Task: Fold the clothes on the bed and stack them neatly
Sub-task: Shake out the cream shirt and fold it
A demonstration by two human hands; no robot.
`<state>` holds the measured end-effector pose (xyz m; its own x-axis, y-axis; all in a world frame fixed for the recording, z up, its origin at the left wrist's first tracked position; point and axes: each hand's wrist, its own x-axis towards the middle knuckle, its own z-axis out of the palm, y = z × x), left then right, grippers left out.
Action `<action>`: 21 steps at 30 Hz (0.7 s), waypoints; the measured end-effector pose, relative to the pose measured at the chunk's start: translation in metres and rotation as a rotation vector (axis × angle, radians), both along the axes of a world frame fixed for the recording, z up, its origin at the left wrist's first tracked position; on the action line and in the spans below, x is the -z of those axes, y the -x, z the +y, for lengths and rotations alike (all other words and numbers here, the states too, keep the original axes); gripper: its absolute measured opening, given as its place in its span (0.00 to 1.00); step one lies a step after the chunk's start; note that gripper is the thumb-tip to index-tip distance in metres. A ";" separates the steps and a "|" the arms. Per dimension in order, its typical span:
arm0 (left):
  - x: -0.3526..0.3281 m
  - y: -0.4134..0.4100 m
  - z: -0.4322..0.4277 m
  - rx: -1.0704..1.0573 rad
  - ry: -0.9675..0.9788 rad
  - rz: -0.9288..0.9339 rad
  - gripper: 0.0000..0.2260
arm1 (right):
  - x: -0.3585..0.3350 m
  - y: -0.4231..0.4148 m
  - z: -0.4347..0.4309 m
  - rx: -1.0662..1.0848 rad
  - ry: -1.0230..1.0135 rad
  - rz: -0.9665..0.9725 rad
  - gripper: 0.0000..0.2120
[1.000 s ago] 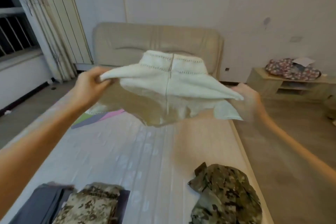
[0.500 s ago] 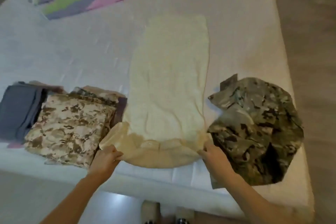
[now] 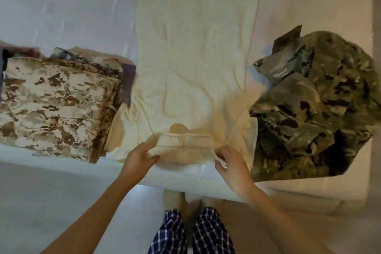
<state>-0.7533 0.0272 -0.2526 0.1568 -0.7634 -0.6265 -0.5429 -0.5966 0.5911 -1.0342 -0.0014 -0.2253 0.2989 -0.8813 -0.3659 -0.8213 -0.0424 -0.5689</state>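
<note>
Pinching the near band of the cream garment (image 3: 195, 51), fingers (image 3: 142, 149) of the left hand (image 3: 139, 156) and right hand (image 3: 231, 163) hold its two ends, apparently squaring it for folding. It lies flat on the bed (image 3: 72, 6), between the folded stack (image 3: 55, 107) and a loose camo garment (image 3: 309, 109). Both forearms reach forward, palms down.

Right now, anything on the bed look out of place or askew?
Yes. The green camouflage garment lies crumpled and unfolded at the right of the bed, one flap sticking out. The cream garment lies flat in the middle, though its near-left corner bunches against the folded desert camouflage stack.
</note>
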 end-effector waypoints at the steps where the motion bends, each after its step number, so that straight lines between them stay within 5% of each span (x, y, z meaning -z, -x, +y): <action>1: 0.000 -0.002 0.010 0.097 0.041 -0.045 0.06 | -0.003 0.004 0.010 -0.062 0.027 0.017 0.08; 4: 0.003 -0.013 0.052 0.502 0.026 -0.318 0.12 | -0.007 0.023 0.052 -0.194 -0.157 0.101 0.08; 6: 0.006 -0.012 0.072 0.620 -0.076 -0.417 0.21 | -0.004 0.038 0.074 -0.073 -0.227 0.072 0.10; 12: -0.008 0.046 0.045 0.423 0.189 -0.414 0.23 | -0.006 0.058 0.034 0.839 -0.141 0.000 0.13; 17: -0.009 0.100 0.018 0.430 0.272 -0.328 0.24 | 0.018 0.056 -0.020 0.852 -0.354 0.062 0.21; 21: -0.004 0.119 0.012 0.388 0.169 -0.332 0.25 | 0.029 0.058 -0.031 0.841 -0.434 0.083 0.15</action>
